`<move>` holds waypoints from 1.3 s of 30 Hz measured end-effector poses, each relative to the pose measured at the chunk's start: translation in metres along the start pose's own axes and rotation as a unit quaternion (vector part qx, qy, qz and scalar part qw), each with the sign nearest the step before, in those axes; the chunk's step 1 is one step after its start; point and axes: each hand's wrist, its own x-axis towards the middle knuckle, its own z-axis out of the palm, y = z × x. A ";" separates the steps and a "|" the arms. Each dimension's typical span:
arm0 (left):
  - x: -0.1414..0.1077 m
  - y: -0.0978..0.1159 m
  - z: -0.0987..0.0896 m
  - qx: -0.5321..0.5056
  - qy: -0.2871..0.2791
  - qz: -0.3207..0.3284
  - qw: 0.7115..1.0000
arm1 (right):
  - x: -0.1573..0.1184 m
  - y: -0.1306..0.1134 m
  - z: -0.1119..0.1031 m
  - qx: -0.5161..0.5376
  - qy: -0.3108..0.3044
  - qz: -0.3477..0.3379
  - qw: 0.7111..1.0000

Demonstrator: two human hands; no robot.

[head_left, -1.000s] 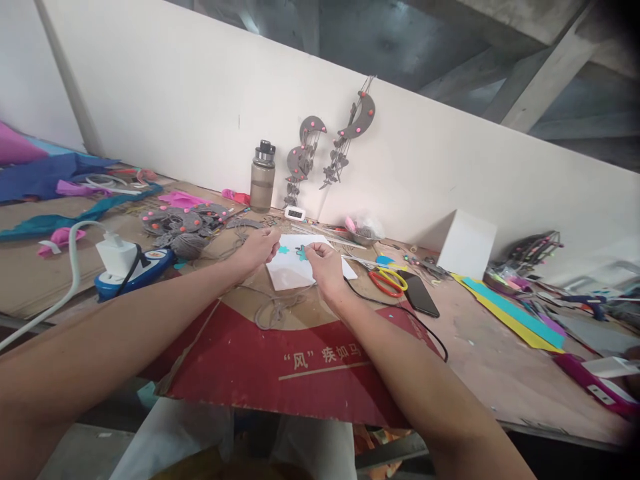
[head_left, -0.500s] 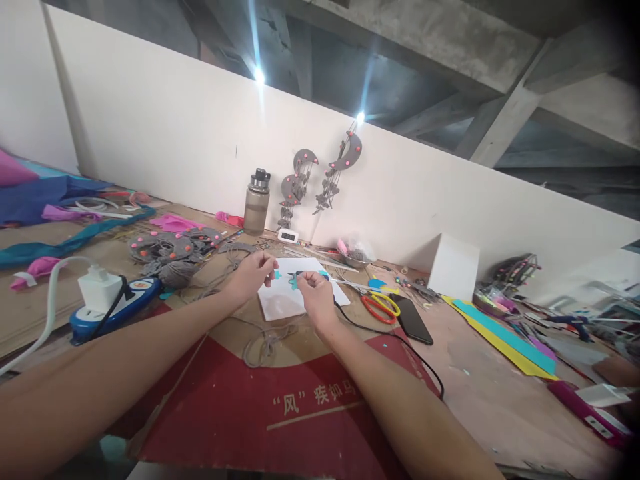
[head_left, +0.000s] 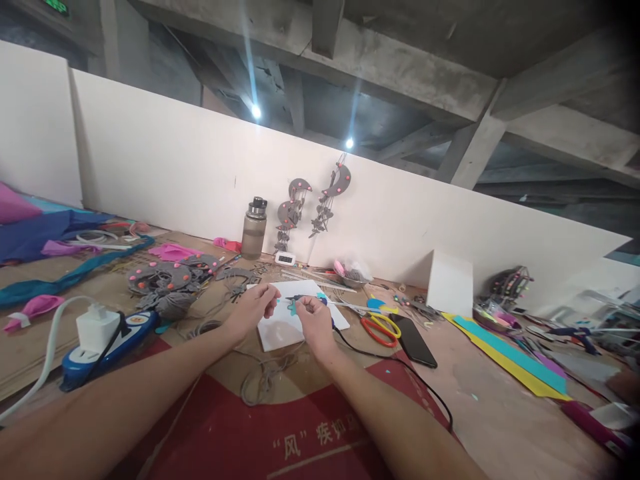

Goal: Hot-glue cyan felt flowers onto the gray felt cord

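Over a white board (head_left: 273, 339), my left hand (head_left: 257, 308) is closed in a pinch, with a bit of teal showing at its fingertips. My right hand (head_left: 316, 320) pinches a small teal cut-out piece (head_left: 291, 309), just right of the left fingertips. The two hands are close together but apart. Right behind the right hand lies a dark blue tool, apparently a glue gun (head_left: 323, 301), partly hidden by the fingers; a black cord (head_left: 395, 359) runs from near it. Scissors with yellow and red handles (head_left: 383, 328) lie to the right.
A black phone (head_left: 414, 341) lies beside the scissors. At left are a blue power strip (head_left: 75, 372) with a white plug and grey felt pieces with pink dots (head_left: 160, 277). A bottle (head_left: 254, 230) stands by the wall. Grey yarn (head_left: 260, 383) lies in front of the board.
The camera has tilted up, so everything sits lower in view. My left hand has turned, and its teal piece shows less. The right hand still holds its teal piece.
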 end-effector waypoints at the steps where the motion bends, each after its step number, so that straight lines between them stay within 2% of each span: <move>1: 0.000 -0.001 0.000 0.023 0.000 0.003 1.000 | 0.001 0.001 0.000 -0.001 0.003 0.000 1.000; 6: -0.001 0.000 0.001 0.070 -0.003 0.001 0.998 | 0.003 0.007 0.001 0.006 0.000 -0.001 1.000; 14: -0.004 0.004 0.003 -0.052 -0.026 -0.019 0.998 | 0.000 0.004 0.000 0.012 0.015 -0.015 1.000; 17: -0.007 0.007 0.005 -0.070 -0.054 -0.025 0.996 | 0.001 0.003 -0.002 0.038 0.023 -0.025 0.999; 21: -0.009 0.011 0.009 -0.056 -0.082 -0.035 0.994 | 0.001 0.002 -0.002 0.047 0.028 -0.018 0.998; 29: -0.005 0.002 0.008 0.008 -0.116 0.004 0.993 | -0.004 -0.003 0.000 0.038 0.003 -0.013 0.999; 34: -0.007 0.002 0.011 -0.003 -0.082 0.007 0.997 | -0.005 -0.001 0.000 0.036 -0.006 -0.035 0.999; 39: -0.008 0.002 0.011 0.001 -0.049 -0.038 0.998 | -0.007 -0.001 0.001 0.038 -0.027 -0.052 0.998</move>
